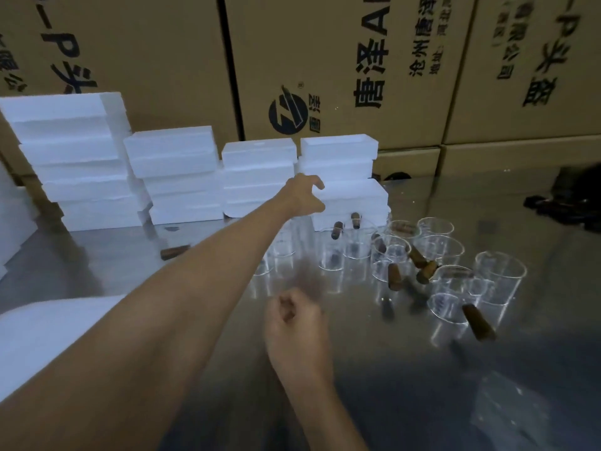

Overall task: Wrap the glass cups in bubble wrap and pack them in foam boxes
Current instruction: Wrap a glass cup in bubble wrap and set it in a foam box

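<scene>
The left hand (304, 193) reaches far forward, fingers (317, 183) spread wide and curled at the edge of a white foam box (353, 198), holding nothing. The right hand (294, 323) is a loose fist over the steel tabletop (406, 369), nothing visible in it. The glass cups (439, 255) stand clustered just right of both hands, brown stoppers (394, 276) scattered among them.

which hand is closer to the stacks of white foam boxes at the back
Left. The left hand reaches out with open fingers at the white foam boxes. The right hand is a closed fist nearer the body, well short of them.
</scene>
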A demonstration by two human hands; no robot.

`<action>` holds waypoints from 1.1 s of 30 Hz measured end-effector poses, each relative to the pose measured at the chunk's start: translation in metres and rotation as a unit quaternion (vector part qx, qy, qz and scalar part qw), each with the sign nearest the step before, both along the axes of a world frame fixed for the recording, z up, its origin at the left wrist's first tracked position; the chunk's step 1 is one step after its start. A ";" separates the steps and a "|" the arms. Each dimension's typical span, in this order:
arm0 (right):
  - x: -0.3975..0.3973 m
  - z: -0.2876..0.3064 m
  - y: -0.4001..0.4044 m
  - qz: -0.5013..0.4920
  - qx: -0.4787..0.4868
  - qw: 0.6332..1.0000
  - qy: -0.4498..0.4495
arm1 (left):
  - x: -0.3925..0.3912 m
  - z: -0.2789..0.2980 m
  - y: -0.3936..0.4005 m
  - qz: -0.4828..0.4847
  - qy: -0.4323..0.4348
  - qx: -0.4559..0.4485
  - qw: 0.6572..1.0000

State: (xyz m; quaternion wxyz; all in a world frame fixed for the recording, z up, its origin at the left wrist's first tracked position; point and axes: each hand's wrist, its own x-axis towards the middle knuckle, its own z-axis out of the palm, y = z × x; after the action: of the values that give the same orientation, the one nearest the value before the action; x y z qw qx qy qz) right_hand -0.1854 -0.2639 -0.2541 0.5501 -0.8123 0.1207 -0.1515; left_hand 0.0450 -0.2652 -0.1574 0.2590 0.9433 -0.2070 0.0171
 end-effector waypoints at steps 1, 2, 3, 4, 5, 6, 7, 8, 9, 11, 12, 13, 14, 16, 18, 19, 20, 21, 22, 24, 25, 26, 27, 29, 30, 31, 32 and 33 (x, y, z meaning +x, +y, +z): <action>-0.001 0.000 -0.001 0.002 0.001 1.000 -0.003 | 0.004 -0.004 -0.007 -0.002 -0.008 0.026 1.000; -0.001 0.000 -0.001 0.005 0.003 1.000 -0.006 | 0.006 -0.008 -0.012 -0.001 -0.021 0.047 0.999; -0.001 0.000 -0.002 0.006 0.004 1.000 -0.006 | 0.006 -0.012 -0.015 0.003 -0.036 0.061 0.998; -0.001 0.001 -0.002 0.009 0.004 1.000 -0.005 | 0.005 -0.015 -0.016 0.004 -0.052 0.072 0.996; -0.001 0.001 -0.002 0.011 0.005 1.000 -0.004 | 0.003 -0.018 -0.016 0.002 -0.070 0.088 0.994; -0.001 0.001 -0.002 0.012 0.005 1.000 -0.005 | 0.001 -0.020 -0.016 0.000 -0.093 0.111 0.989; -0.001 0.001 -0.001 0.012 0.004 1.000 -0.005 | -0.002 -0.022 -0.015 -0.001 -0.123 0.134 0.983; -0.001 0.001 -0.001 0.011 0.002 1.000 -0.007 | -0.005 -0.023 -0.013 0.001 -0.154 0.151 0.976; -0.001 0.001 -0.001 0.009 0.001 1.000 -0.009 | -0.007 -0.023 -0.012 0.006 -0.180 0.155 0.971; -0.002 0.003 -0.001 0.005 0.004 1.000 -0.011 | -0.009 -0.023 -0.008 0.013 -0.205 0.150 0.967; -0.002 0.003 -0.001 0.005 0.005 1.000 -0.012 | -0.011 -0.022 -0.005 0.013 -0.205 0.152 0.967; -0.001 0.003 -0.001 0.005 0.004 1.000 -0.013 | -0.013 -0.022 -0.002 0.011 -0.201 0.161 0.966; -0.002 0.004 0.000 0.007 -0.001 1.000 -0.014 | -0.013 -0.023 0.000 0.009 -0.195 0.175 0.965; -0.004 0.005 0.001 0.011 -0.014 1.000 -0.017 | -0.012 -0.025 0.002 0.023 -0.191 0.207 0.959; -0.004 0.006 0.001 0.015 -0.020 0.999 -0.020 | -0.009 -0.028 -0.001 0.057 -0.198 0.234 0.950; -0.004 0.005 0.000 0.016 -0.017 1.000 -0.020 | -0.006 -0.030 -0.002 0.073 -0.207 0.243 0.945; -0.003 0.005 -0.002 0.016 -0.012 1.000 -0.020 | -0.003 -0.031 -0.004 0.085 -0.218 0.248 0.940; -0.002 0.005 -0.003 0.014 -0.005 1.000 -0.019 | 0.000 -0.033 -0.006 0.091 -0.229 0.250 0.936; -0.001 0.005 -0.004 0.013 0.004 1.000 -0.018 | 0.002 -0.035 -0.009 0.091 -0.237 0.247 0.935; -0.001 0.005 -0.004 0.009 0.018 1.000 -0.019 | 0.003 -0.037 -0.012 0.087 -0.237 0.207 0.945; -0.001 0.005 -0.003 0.005 0.019 1.000 -0.023 | 0.002 -0.035 -0.012 0.086 -0.232 0.174 0.953; -0.001 0.005 -0.004 0.000 0.021 0.999 -0.028 | 0.001 -0.032 -0.011 0.086 -0.227 0.137 0.960; -0.001 0.004 -0.004 -0.003 0.026 0.999 -0.032 | -0.001 -0.028 -0.008 0.085 -0.222 0.100 0.966; 0.001 0.003 -0.004 -0.001 0.043 0.999 -0.032 | -0.005 -0.019 0.002 0.076 -0.207 0.018 0.975; 0.002 0.002 -0.004 0.001 0.055 0.998 -0.030 | -0.009 -0.014 0.007 0.072 -0.192 -0.038 0.978; 0.003 0.001 -0.003 0.004 0.072 0.997 -0.027 | -0.014 -0.009 0.012 0.070 -0.174 -0.102 0.977; 0.005 -0.001 -0.002 0.006 0.089 0.996 -0.025 | -0.022 -0.004 0.018 0.072 -0.158 -0.162 0.971; 0.006 -0.002 -0.002 0.007 0.101 0.995 -0.024 | -0.030 0.001 0.026 0.078 -0.145 -0.211 0.964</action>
State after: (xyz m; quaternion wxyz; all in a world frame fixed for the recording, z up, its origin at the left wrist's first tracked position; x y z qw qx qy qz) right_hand -0.1791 -0.2658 -0.2564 0.6330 -0.7497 0.1163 -0.1543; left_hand 0.0148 -0.2395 -0.1565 0.4175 0.8678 -0.1600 0.2170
